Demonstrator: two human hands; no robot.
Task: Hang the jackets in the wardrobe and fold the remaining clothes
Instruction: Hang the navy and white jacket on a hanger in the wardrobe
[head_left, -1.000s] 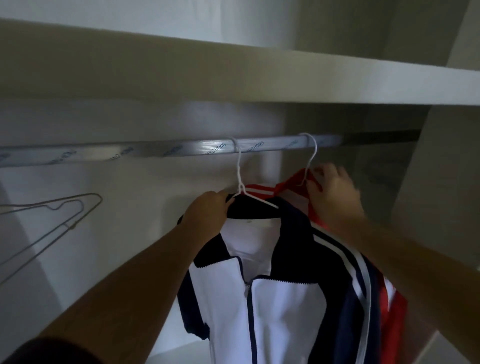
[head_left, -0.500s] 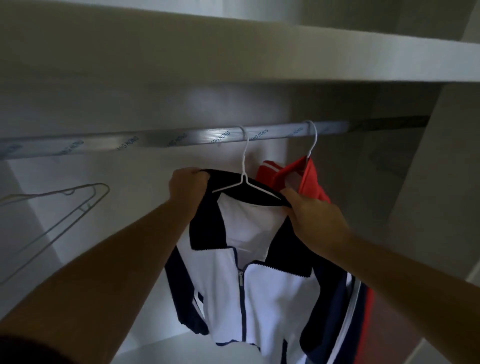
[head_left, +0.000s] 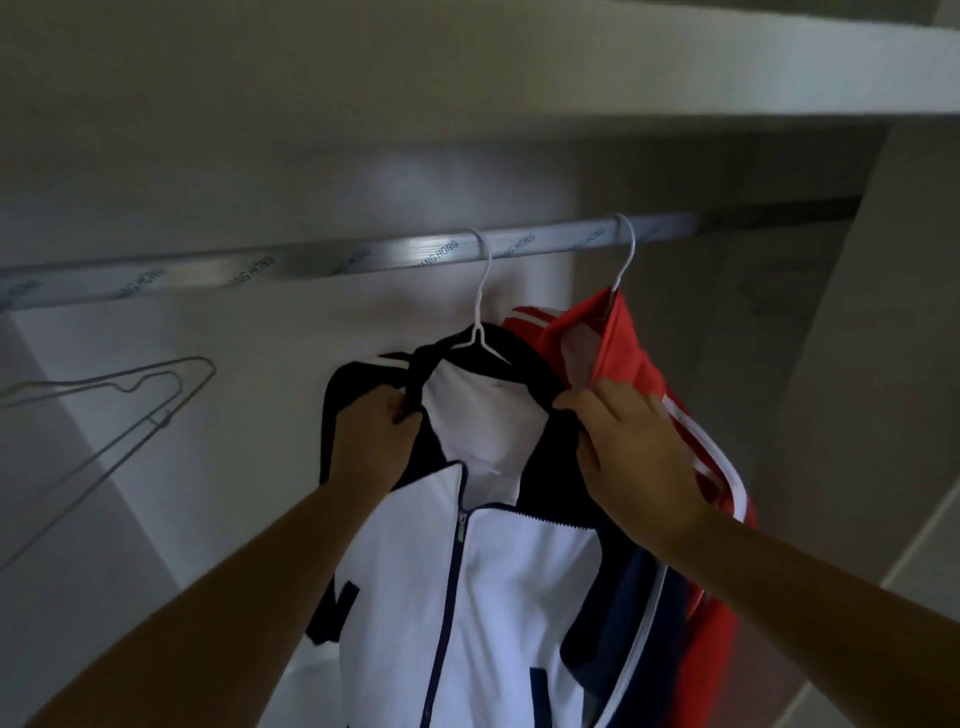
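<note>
Our left hand is closed tight, fingers curled round the left edge of the dark navy collar of the white-and-navy zip-front jacket, with the fabric bunched inside the fist. Our right hand grips the same collar on its right side: the thumb and the bent fingers pinch the navy cloth between them, the back of the hand turned toward us. How far the fingertips reach under the collar we cannot tell, as the hand itself hides them.

The jacket hangs on a thin white wire hanger, whose hook sits over the silver metal wardrobe rail with printed lettering along it. The zip is done up to the chest and the collar stands open above it, showing the white lining.

Just to the right, touching the navy shoulder, a red jacket with white stripes hangs from a second white wire hanger on the same rail. The knuckles of our right hand lie against its red sleeve.

Well apart at the left, bare grey wire hangers hang at a tilt. A pale flat shelf runs over the rail, and the pale side panel of the wardrobe stands at the right.
</note>
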